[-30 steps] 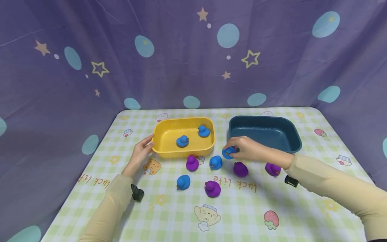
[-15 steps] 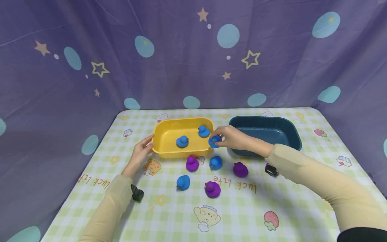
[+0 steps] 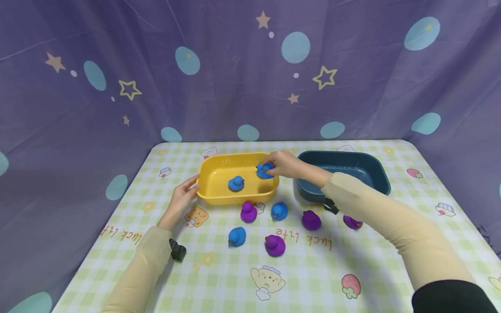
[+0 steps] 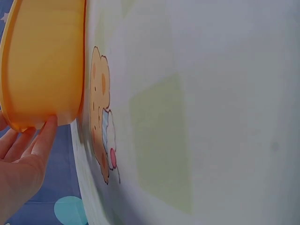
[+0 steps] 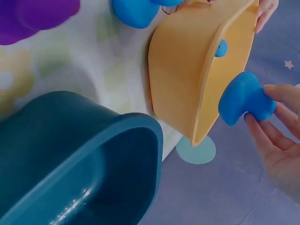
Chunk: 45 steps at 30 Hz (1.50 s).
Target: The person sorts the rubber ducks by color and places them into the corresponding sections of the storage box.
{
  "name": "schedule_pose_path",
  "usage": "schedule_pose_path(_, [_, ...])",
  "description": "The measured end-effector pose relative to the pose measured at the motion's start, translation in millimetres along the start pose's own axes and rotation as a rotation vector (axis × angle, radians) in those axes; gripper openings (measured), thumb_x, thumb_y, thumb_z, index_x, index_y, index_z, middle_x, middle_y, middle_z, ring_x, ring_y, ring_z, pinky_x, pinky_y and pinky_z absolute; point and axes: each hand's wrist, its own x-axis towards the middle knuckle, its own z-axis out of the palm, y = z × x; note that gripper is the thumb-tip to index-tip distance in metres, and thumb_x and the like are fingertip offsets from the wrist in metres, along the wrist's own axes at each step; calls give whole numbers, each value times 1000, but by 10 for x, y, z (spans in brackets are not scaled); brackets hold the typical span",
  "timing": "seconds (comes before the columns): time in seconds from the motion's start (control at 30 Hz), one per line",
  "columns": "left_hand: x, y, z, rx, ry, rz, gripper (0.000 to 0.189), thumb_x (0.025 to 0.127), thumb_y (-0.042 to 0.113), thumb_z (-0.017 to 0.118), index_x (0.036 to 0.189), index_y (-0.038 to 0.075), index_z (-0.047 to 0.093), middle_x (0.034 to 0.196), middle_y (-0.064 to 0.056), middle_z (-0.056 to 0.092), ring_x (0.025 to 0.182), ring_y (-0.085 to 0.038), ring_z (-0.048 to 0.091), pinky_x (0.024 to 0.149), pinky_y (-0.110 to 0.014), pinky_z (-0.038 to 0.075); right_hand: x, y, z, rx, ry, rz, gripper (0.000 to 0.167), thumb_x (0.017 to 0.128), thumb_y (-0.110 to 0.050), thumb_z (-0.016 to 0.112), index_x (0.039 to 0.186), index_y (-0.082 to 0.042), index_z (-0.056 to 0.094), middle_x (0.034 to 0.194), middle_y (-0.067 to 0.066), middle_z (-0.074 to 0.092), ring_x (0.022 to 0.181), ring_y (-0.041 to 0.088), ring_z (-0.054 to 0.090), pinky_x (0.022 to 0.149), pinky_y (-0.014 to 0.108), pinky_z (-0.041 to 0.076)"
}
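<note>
My right hand (image 3: 288, 164) pinches a blue rubber duck (image 5: 243, 96) between thumb and fingers over the right end of the yellow tub (image 3: 217, 201). In the head view this duck overlaps another blue one inside the tub. A further blue duck (image 3: 236, 184) sits on the tub's floor. At the tub's left end, my left hand (image 3: 181, 198) touches the outer wall and rim; the left wrist view shows its fingers (image 4: 46, 138) stretched against the wall.
Right of the yellow tub stands a dark teal tub (image 3: 344, 156). In front lie blue ducks (image 3: 279, 211) (image 3: 237, 237) and several purple ducks (image 3: 275, 245), one partly behind the right sleeve (image 3: 368, 208). A checked cloth (image 3: 188, 287) covers the table.
My right hand has carried the blue duck leftward and away from me, from in front of the teal tub to over the yellow tub. The left hand has stayed at the tub's end.
</note>
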Motion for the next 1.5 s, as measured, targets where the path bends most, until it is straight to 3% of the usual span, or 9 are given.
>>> schedule_pose_path(0.53, [-33, 33, 12, -10, -6, 21, 48, 91, 18, 47, 137, 12, 33, 142, -9, 28, 118, -28, 43, 87, -22, 46, 432, 123, 91, -57, -59, 92, 25, 77, -5, 62, 100, 3, 65, 96, 12, 66, 84, 18, 58, 77, 28, 49])
schedule_pose_path(1.03, [-11, 18, 24, -5, 5, -2, 48, 91, 16, 47, 137, 12, 32, 143, -8, 27, 118, -27, 44, 86, -20, 46, 715, 114, 242, 31, -64, 214, 27, 78, -3, 63, 104, 3, 64, 102, 12, 64, 95, 22, 58, 83, 27, 48])
schedule_pose_path(1.17, [-14, 14, 24, -12, 10, -2, 48, 91, 16, 47, 137, 12, 33, 143, -8, 28, 118, -26, 44, 86, -20, 46, 945, 505, 469, 68, -51, 191, 27, 75, -12, 69, 100, -3, 67, 97, 5, 66, 90, 16, 60, 80, 24, 49])
schedule_pose_path(1.3, [-21, 16, 16, -23, 8, -6, 48, 91, 15, 47, 137, 11, 33, 143, -8, 28, 119, -26, 43, 85, -19, 46, 1250, 1188, 875, 103, 4, 84, 28, 67, -21, 77, 92, -9, 70, 88, 0, 68, 80, 10, 60, 67, 20, 50])
schedule_pose_path(1.33, [-21, 16, 14, -26, 7, -7, 48, 91, 15, 47, 137, 11, 33, 143, -8, 27, 119, -26, 43, 85, -19, 46, 1294, 1228, 927, 69, -25, 124, 30, 69, -16, 75, 97, -7, 69, 94, 4, 67, 85, 14, 61, 73, 24, 51])
schedule_pose_path(1.4, [-19, 16, 11, -29, 4, -7, 48, 91, 16, 47, 137, 11, 33, 143, -9, 27, 119, -27, 43, 85, -19, 46, 1382, 1422, 1082, 54, 20, 95, 29, 66, -13, 77, 93, -7, 69, 90, 4, 68, 80, 13, 61, 68, 22, 51])
schedule_pose_path(1.5, [-18, 19, 10, -28, 4, -8, 48, 91, 16, 47, 137, 11, 33, 143, -8, 27, 118, -27, 43, 86, -20, 46, 1438, 1493, 1185, 3, 25, 115, 29, 67, -10, 76, 95, -7, 69, 92, 3, 68, 83, 13, 61, 72, 22, 51])
